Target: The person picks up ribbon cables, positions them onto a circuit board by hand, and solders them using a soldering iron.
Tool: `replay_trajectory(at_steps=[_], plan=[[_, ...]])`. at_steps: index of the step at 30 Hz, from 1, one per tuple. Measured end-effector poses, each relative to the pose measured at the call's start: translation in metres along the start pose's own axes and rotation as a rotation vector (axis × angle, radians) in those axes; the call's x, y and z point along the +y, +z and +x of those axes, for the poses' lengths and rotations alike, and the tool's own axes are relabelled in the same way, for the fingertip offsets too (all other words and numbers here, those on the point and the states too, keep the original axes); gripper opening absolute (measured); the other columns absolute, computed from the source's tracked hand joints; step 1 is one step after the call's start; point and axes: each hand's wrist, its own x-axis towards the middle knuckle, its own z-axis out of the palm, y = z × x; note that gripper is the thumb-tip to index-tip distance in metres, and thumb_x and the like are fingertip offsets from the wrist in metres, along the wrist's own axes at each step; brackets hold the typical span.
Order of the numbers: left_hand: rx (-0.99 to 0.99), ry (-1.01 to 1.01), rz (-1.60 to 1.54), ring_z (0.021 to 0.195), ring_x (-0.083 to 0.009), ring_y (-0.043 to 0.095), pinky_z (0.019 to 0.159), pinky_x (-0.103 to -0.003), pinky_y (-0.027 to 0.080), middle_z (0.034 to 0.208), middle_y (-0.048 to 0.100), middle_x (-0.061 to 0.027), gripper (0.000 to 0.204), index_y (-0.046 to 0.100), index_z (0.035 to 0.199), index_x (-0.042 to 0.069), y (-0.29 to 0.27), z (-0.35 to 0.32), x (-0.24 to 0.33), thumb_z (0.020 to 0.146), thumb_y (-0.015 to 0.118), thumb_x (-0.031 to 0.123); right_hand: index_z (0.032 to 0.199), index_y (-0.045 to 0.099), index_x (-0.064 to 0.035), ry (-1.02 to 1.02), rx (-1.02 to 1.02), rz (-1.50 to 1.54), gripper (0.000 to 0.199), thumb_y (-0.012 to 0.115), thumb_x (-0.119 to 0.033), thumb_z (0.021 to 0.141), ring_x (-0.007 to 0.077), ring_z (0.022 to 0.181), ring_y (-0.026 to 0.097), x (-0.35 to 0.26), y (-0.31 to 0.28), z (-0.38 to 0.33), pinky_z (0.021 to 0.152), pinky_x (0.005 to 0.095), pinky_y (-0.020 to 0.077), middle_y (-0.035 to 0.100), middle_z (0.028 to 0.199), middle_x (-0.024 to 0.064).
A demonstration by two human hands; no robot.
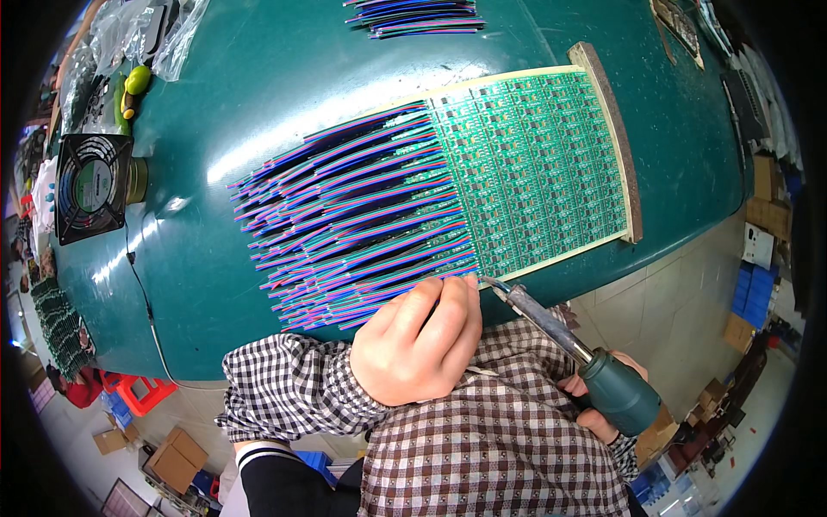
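A panel of small green circuit boards (534, 164) lies on the table, with rows of multicoloured ribbon wires (362, 215) running left from its left part. At the panel's near edge, my left hand (422, 340) is closed in a pinch on the end of a ribbon wire, whose held part is mostly covered by the fingers. My right hand (594, 422) grips the green handle of a soldering iron (551, 326). The iron slants up and left, its tip close beside my left fingertips at the board edge. Whether the tip touches the joint is too small to tell.
A brown bar (610, 146) borders the panel's right end. More ribbon wires (415, 17) lie at the far edge of the green table (207, 284). A black fan (93, 188) stands at left, its cord hanging over the near edge. Plastic bags (121, 34) lie far left.
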Motion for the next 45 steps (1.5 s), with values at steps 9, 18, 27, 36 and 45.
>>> replay_trajectory(at_steps=[9, 18, 27, 36, 45], plan=[[0.001, -0.006, 0.018, 0.086, -0.0178, 0.067, 0.07, -0.026, 0.053, 0.097, 0.065, -0.0059, 0.018, 0.074, 0.094, 0.0, 0.0007, -0.002, 0.0013, 0.078, 0.078, 0.007, 0.097, 0.076, -0.0025, -0.061, 0.055, 0.055, 0.056, 0.088, -0.055, 0.079, 0.0195, 0.072, 0.072, -0.0036, 0.0035, 0.0033, 0.07, 0.0335, 0.0573, 0.077, 0.085, 0.004], [0.031, 0.008, 0.005, 0.082, -0.0188, 0.067, 0.068, -0.026, 0.054, 0.098, 0.066, -0.008, 0.024, 0.076, 0.096, -0.002, 0.0024, -0.0014, -0.0005, 0.074, 0.076, 0.006, 0.096, 0.076, -0.0022, -0.048, 0.046, 0.071, 0.056, 0.088, -0.054, 0.079, 0.0184, 0.07, 0.071, 0.0012, 0.0023, 0.0003, 0.068, 0.0331, 0.0571, 0.076, 0.082, 0.0044], [0.016, 0.022, -0.001, 0.085, -0.0198, 0.067, 0.072, -0.027, 0.056, 0.097, 0.065, -0.009, 0.02, 0.075, 0.095, -0.002, 0.0017, -0.0016, -0.0012, 0.078, 0.075, 0.008, 0.099, 0.074, -0.0005, -0.011, 0.02, 0.074, 0.059, 0.089, -0.053, 0.078, 0.0184, 0.07, 0.071, -0.0003, 0.0008, 0.0009, 0.065, 0.0325, 0.0565, 0.075, 0.081, 0.004], [0.032, 0.066, 0.066, 0.084, -0.0198, 0.067, 0.071, -0.028, 0.058, 0.095, 0.068, -0.0098, 0.015, 0.074, 0.091, -0.003, 0.0025, -0.0017, 0.0019, 0.079, 0.077, 0.005, 0.1, 0.074, 0.0011, -0.021, 0.018, 0.072, 0.06, 0.091, -0.051, 0.076, 0.0196, 0.071, 0.071, 0.0033, -0.0004, -0.0023, 0.067, 0.0326, 0.0571, 0.075, 0.081, 0.0043], [0.007, 0.072, 0.037, 0.084, -0.0207, 0.068, 0.072, -0.028, 0.059, 0.096, 0.068, -0.0112, 0.016, 0.074, 0.092, -0.005, 0.0013, -0.0015, 0.0015, 0.08, 0.075, 0.005, 0.102, 0.072, 0.0022, -0.029, 0.002, 0.042, 0.063, 0.091, -0.052, 0.076, 0.0192, 0.07, 0.071, 0.004, -0.0006, -0.0021, 0.067, 0.0323, 0.057, 0.075, 0.081, 0.005]])
